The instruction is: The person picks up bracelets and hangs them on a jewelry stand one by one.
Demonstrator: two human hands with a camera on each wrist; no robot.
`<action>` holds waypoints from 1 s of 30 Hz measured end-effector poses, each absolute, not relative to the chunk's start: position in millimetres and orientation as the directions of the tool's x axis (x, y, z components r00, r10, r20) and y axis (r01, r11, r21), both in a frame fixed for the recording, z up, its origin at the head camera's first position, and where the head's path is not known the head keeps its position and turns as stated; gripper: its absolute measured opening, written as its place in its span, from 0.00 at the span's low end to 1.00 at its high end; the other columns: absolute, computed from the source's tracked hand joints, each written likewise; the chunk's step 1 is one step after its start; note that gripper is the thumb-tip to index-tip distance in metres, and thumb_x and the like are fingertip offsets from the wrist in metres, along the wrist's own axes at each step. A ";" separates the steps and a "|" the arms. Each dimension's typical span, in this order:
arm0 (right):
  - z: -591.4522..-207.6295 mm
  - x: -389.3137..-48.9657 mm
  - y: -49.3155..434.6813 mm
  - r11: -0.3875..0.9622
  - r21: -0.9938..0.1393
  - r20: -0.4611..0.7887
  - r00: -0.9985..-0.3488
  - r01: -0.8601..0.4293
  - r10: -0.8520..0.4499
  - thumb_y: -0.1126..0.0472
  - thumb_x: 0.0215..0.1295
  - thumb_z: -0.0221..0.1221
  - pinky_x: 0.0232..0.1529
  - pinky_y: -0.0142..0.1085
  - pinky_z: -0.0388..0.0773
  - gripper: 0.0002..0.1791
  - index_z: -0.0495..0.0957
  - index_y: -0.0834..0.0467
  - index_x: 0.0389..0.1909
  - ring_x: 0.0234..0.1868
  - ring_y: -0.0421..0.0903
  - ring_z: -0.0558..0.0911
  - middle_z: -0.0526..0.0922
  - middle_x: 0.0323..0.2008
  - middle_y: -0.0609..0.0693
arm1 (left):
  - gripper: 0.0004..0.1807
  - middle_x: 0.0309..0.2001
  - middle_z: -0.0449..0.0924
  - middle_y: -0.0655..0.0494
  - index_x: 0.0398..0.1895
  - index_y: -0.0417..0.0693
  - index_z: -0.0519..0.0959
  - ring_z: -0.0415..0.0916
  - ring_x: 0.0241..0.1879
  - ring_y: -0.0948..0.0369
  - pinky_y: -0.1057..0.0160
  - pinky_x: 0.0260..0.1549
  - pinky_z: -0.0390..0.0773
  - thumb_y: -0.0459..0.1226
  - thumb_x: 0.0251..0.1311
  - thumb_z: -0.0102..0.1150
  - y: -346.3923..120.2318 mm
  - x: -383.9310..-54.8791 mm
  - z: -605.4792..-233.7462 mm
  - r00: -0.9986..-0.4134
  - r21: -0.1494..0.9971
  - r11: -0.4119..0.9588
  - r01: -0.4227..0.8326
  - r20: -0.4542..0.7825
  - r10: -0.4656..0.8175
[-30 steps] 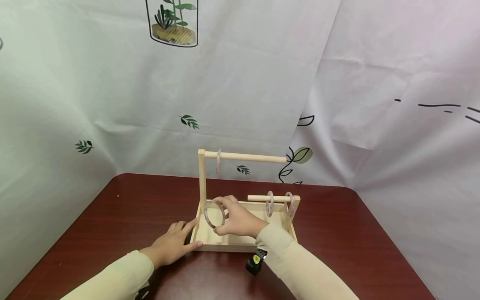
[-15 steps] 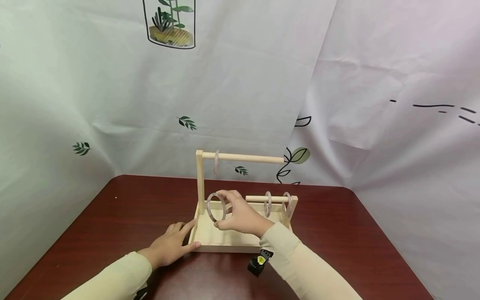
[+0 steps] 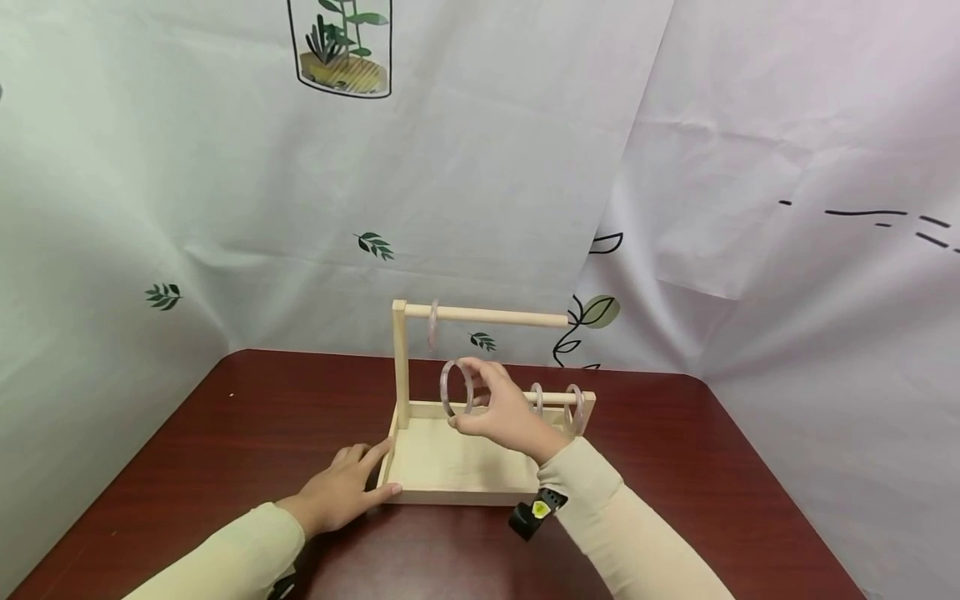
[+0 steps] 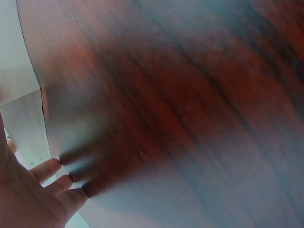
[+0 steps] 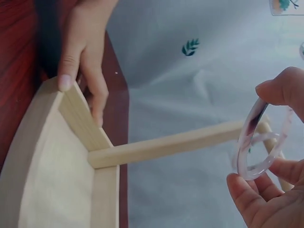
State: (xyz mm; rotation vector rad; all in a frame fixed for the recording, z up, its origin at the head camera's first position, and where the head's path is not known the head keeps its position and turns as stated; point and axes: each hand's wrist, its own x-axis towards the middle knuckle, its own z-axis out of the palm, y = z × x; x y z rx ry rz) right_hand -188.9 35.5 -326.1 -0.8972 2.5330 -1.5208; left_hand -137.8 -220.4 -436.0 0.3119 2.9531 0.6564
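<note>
My right hand [image 3: 510, 412] pinches a pale, marbled bangle [image 5: 242, 147] between thumb and fingers. It holds the bangle upright above the tray of a wooden bangle stand [image 3: 450, 497]. A second bangle [image 3: 432, 325] hangs near the post end of the tall upper bar [image 3: 502, 316]. Two more bangles, a middle bangle [image 3: 537, 390] and an end bangle [image 3: 579, 410], hang on the short lower bar [image 3: 557, 398], partly hidden by my right hand. My left hand [image 3: 337, 492] rests at the tray's left side, thumb on the front corner and fingers along the left wall [image 5: 88, 118].
The stand sits on a dark red-brown table [image 3: 300, 400]. Behind it hangs a white cloth [image 3: 480, 167] printed with leaves and a plant jar. The upper bar's right end is free of any post; the lower bar's left end is free too.
My right hand has lifted the bangle up and to the right, from low over the tray toward the space between the two bars. My left hand stays on the tray.
</note>
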 end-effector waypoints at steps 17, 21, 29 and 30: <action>-312.2 -190.0 62.6 0.349 -0.876 0.213 -0.916 -0.333 -0.339 0.62 0.50 0.69 0.52 0.42 0.75 0.45 0.60 0.57 0.71 0.52 0.53 0.75 0.66 0.61 0.59 | 0.46 0.62 0.65 0.38 0.74 0.55 0.58 0.60 0.64 0.42 0.39 0.42 0.74 0.67 0.58 0.52 -220.2 -137.1 -433.5 -0.971 0.430 0.883 0.188 -0.052 0.232; -311.2 -192.8 69.7 0.338 -0.887 0.216 -0.931 -0.313 -0.294 0.62 0.50 0.69 0.49 0.41 0.76 0.46 0.60 0.58 0.71 0.49 0.53 0.76 0.66 0.59 0.61 | 0.46 0.62 0.65 0.38 0.74 0.55 0.58 0.60 0.64 0.42 0.39 0.41 0.74 0.66 0.58 0.52 -219.9 -136.7 -432.4 -0.970 0.431 0.881 0.193 -0.051 0.238; -306.4 -196.6 83.7 0.329 -0.902 0.206 -0.948 -0.281 -0.244 0.62 0.52 0.69 0.53 0.45 0.74 0.45 0.59 0.58 0.71 0.53 0.56 0.77 0.65 0.60 0.60 | 0.46 0.63 0.65 0.38 0.74 0.56 0.58 0.60 0.65 0.42 0.39 0.43 0.74 0.67 0.58 0.51 -220.6 -137.4 -434.0 -0.971 0.432 0.882 0.187 -0.052 0.232; -305.8 -196.7 85.3 0.320 -0.905 0.206 -0.948 -0.279 -0.243 0.63 0.53 0.68 0.54 0.45 0.73 0.45 0.58 0.59 0.71 0.54 0.56 0.76 0.65 0.60 0.61 | 0.46 0.63 0.65 0.38 0.74 0.56 0.58 0.60 0.65 0.42 0.39 0.43 0.74 0.67 0.58 0.51 -220.5 -137.6 -434.3 -0.972 0.431 0.883 0.185 -0.053 0.230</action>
